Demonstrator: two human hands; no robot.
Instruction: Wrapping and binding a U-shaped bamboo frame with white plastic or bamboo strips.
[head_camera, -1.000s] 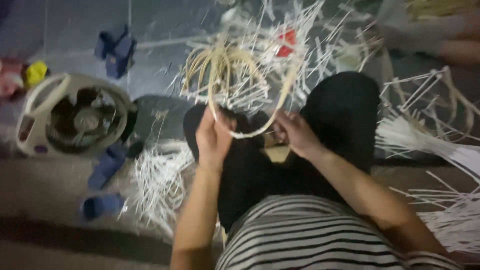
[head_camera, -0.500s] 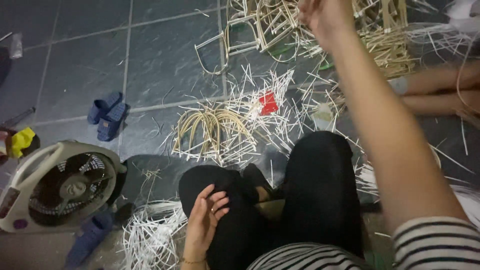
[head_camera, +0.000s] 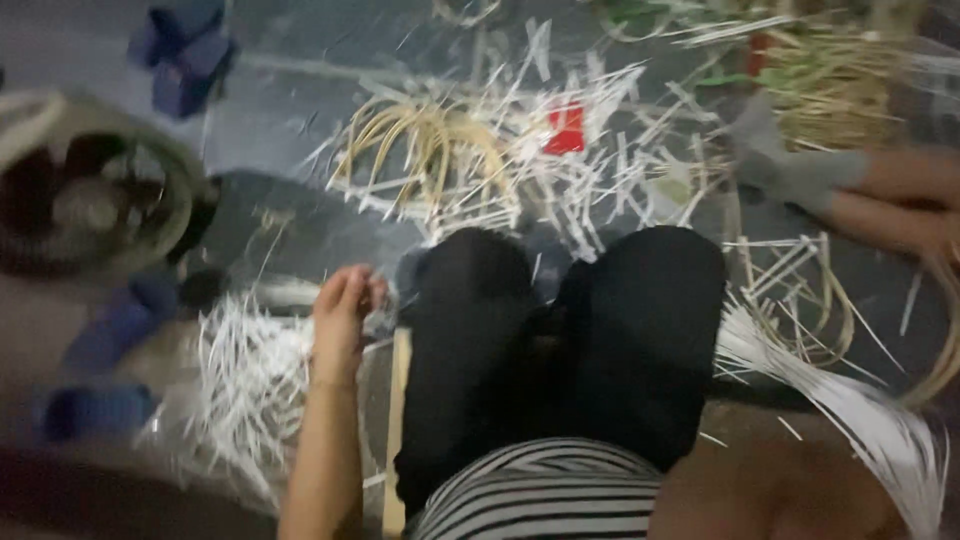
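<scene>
Reaching down beside the left knee, the left hand (head_camera: 345, 305) hangs with fingers loosely curled and slightly apart, pinching nothing that can be made out; the blur hides whether a thin strip sits between the fingertips. Just below and left of that hand lies a heap of white split strips (head_camera: 245, 385), and a flat wooden slat (head_camera: 398, 420) runs along the leg just right of the wrist. Ahead of the hand, well apart, a bundle of bent tan cane loops (head_camera: 425, 150) rests on the floor among scattered offcuts. The right hand is out of view. By my judgement this is a picking-up step: the hand seems between grips, and closing on one strip would call for lowering the fingertips into the heap.
</scene>
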